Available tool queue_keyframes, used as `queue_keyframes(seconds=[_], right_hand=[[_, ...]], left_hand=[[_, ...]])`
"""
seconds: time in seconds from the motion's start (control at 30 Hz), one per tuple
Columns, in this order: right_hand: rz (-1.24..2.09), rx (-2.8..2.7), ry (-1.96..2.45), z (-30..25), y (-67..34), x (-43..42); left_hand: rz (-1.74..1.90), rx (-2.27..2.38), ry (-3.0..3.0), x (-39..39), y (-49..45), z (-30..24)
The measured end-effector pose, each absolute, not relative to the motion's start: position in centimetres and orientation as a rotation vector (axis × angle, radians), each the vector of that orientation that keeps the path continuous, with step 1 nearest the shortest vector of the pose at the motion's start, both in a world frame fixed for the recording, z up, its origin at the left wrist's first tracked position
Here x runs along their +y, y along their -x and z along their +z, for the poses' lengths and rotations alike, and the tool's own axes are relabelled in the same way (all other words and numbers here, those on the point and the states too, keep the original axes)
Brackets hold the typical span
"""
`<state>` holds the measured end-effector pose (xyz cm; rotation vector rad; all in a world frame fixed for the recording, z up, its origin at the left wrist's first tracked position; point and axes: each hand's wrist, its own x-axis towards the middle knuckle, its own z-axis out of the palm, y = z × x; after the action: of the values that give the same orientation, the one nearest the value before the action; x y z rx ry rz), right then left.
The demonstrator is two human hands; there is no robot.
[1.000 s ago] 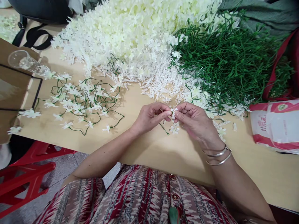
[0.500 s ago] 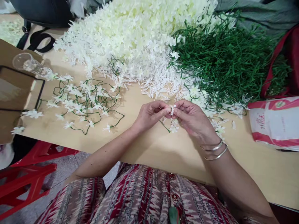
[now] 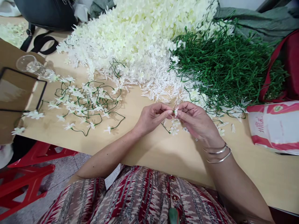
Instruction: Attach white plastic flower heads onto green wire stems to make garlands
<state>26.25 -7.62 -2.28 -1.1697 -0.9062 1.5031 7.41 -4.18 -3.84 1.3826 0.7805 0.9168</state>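
Close together over the table's middle, my two hands meet at the fingertips. My right hand (image 3: 198,121) pinches a small white artificial flower (image 3: 176,112) between thumb and forefinger. My left hand (image 3: 155,116) is closed at the flower's base, on a thin green plastic stem (image 3: 166,128) that partly shows below its fingers. Most of that stem is hidden by the fingers. Just under the hands, loose white blossoms (image 3: 174,130) lie on the tabletop.
Behind my hands rises a large heap of white petals (image 3: 130,40), with thin white sticks (image 3: 161,88) along its front. Green stems (image 3: 224,62) are piled right, beside a red-and-white packet (image 3: 275,126). Joined flower sprays (image 3: 86,102) and a clear plastic cup (image 3: 32,66) lie left.
The white flower between my fingertips has turned and now shows its petals pointing downward. My fingertips have parted slightly, the right hand shifting a little to the right. The view has tilted slightly.
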Motion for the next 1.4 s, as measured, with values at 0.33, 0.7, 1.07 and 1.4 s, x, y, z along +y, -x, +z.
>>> queue_keyframes(seconds=[0.33, 0.7, 1.07, 1.4], right_hand=[[1.271, -1.039, 1.252, -2.6, -24.7, -7.7], [0.961, -1.904, 1.446, 0.4, -29.2, -8.7], [0.948, -1.792, 1.467, -0.2, -28.0, -8.7], [0.748, -1.759, 1.401, -2.0, -26.9, -8.2]], left_hand=[[0.98, 0.751, -1.353, -4.3, -7.5, -4.4], [0.435, 0.543, -1.63, -2.2, -3.6, -0.8], [0.573, 0.603, -2.001, -2.6, -4.0, -0.7], [0.996, 0.834, -1.476, -3.0, -5.7, -2.5]])
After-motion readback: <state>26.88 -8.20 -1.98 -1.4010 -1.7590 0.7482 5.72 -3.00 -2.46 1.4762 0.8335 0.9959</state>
